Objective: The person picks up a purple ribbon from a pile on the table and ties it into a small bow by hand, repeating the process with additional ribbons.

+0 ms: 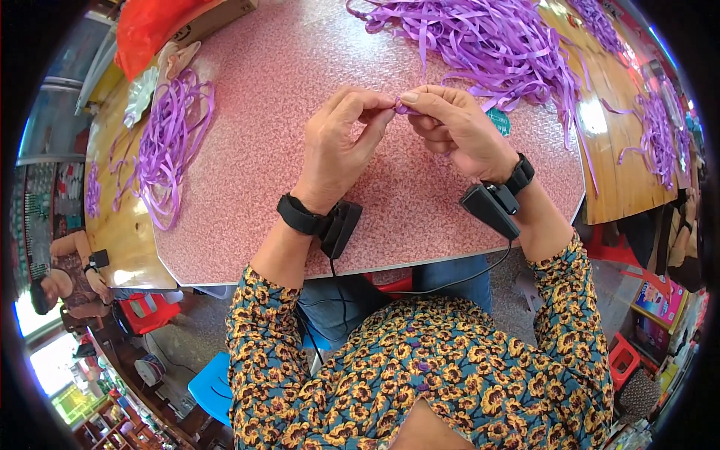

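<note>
Pinched a small purple ribbon piece (403, 109) between fingers of left hand (339, 142) and right hand (457, 129), above pink tabletop (247, 187) (soft, light, probably slippery; best gripped at ends).

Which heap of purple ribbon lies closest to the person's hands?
The big tangled heap at the table's far edge, just beyond the right hand. The heap on the left and those on the wooden table lie farther off.

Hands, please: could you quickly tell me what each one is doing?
Left hand: closed, pinching the purple ribbon piece.
Right hand: closed, pinching the same piece.
</note>
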`<state>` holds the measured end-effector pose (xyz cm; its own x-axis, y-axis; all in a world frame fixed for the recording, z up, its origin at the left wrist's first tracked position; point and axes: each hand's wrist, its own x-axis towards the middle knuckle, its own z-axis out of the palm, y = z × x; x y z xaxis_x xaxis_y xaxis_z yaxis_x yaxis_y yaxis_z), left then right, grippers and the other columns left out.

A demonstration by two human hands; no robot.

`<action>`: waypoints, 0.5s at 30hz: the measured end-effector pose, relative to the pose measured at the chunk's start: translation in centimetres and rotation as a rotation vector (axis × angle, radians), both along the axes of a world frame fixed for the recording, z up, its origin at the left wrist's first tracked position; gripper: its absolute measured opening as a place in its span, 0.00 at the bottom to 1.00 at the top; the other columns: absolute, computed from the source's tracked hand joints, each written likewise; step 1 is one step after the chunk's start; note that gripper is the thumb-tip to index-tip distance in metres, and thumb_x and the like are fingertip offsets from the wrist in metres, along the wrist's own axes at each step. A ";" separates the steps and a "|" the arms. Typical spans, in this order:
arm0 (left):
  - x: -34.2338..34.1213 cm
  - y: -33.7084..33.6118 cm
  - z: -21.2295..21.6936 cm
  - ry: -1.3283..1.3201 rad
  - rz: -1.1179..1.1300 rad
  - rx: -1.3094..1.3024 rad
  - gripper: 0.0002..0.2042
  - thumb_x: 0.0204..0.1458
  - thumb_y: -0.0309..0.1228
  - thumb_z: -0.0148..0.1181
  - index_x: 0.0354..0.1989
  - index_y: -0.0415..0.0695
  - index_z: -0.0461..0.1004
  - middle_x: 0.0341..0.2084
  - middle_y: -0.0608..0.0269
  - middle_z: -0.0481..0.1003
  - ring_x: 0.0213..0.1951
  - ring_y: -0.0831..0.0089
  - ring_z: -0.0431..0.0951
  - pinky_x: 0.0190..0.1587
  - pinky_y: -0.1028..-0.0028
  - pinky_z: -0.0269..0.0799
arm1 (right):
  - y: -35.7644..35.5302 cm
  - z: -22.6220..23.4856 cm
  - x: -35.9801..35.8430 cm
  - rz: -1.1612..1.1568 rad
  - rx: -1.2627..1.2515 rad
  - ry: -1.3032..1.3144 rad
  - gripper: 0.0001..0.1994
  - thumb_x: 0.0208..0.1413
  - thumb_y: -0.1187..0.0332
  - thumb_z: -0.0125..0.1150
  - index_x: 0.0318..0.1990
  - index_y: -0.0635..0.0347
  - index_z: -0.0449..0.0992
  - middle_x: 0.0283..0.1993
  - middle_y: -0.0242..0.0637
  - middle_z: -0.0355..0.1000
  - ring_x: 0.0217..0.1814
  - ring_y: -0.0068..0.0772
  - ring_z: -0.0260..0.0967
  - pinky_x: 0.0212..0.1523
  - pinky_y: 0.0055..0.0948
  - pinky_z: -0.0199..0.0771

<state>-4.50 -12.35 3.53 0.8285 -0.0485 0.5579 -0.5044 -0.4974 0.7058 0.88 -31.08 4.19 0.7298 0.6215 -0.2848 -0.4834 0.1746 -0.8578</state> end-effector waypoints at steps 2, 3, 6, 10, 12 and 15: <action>0.0 0.0 -0.1 0.002 -0.007 0.007 0.07 0.50 0.17 0.64 0.37 0.38 0.77 0.33 0.60 0.78 0.35 0.74 0.79 0.38 0.76 0.75 | -0.4 0.0 0.3 0.033 -0.046 -0.044 0.08 0.61 0.61 0.60 0.33 0.53 0.75 0.22 0.18 0.62 0.17 0.08 0.46 0.17 0.15 0.42; 0.0 0.0 -0.1 0.001 -0.016 0.011 0.07 0.50 0.18 0.64 0.37 0.38 0.77 0.33 0.60 0.78 0.34 0.74 0.79 0.38 0.76 0.74 | -0.4 0.2 0.3 0.033 -0.046 -0.044 0.08 0.61 0.61 0.60 0.33 0.53 0.75 0.22 0.18 0.62 0.17 0.08 0.46 0.17 0.15 0.42; 0.0 0.1 -0.3 -0.001 -0.024 0.012 0.06 0.51 0.18 0.63 0.36 0.38 0.75 0.32 0.60 0.78 0.33 0.74 0.78 0.37 0.76 0.74 | -0.5 0.7 0.2 0.031 -0.119 -0.092 0.06 0.60 0.63 0.61 0.37 0.54 0.77 0.22 0.17 0.62 0.18 0.08 0.46 0.18 0.16 0.44; 0.0 0.2 -0.4 0.000 -0.020 0.005 0.06 0.52 0.20 0.63 0.36 0.38 0.74 0.30 0.61 0.77 0.32 0.73 0.78 0.37 0.75 0.73 | -0.5 0.6 0.2 0.049 -0.223 -0.348 0.10 0.59 0.64 0.63 0.43 0.59 0.78 0.27 0.19 0.68 0.24 0.07 0.54 0.23 0.14 0.52; -0.1 0.2 -0.3 0.010 -0.021 0.007 0.06 0.52 0.21 0.63 0.37 0.38 0.74 0.30 0.60 0.77 0.32 0.73 0.78 0.37 0.74 0.73 | -0.5 0.1 0.3 0.057 -0.246 -0.454 0.12 0.59 0.65 0.64 0.45 0.61 0.79 0.29 0.20 0.71 0.27 0.07 0.58 0.26 0.14 0.56; -0.1 0.4 -0.4 0.018 -0.023 0.013 0.06 0.52 0.22 0.62 0.37 0.38 0.73 0.30 0.60 0.77 0.32 0.72 0.78 0.37 0.74 0.73 | -0.4 -0.4 0.5 0.021 -0.271 -0.509 0.12 0.59 0.66 0.64 0.46 0.64 0.79 0.35 0.25 0.75 0.34 0.10 0.66 0.32 0.14 0.64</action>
<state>-4.63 -11.95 3.15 0.8372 -0.0752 0.5418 -0.5030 -0.4948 0.7086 1.42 -31.44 3.74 0.8050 0.5910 -0.0517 0.0013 -0.0890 -0.9960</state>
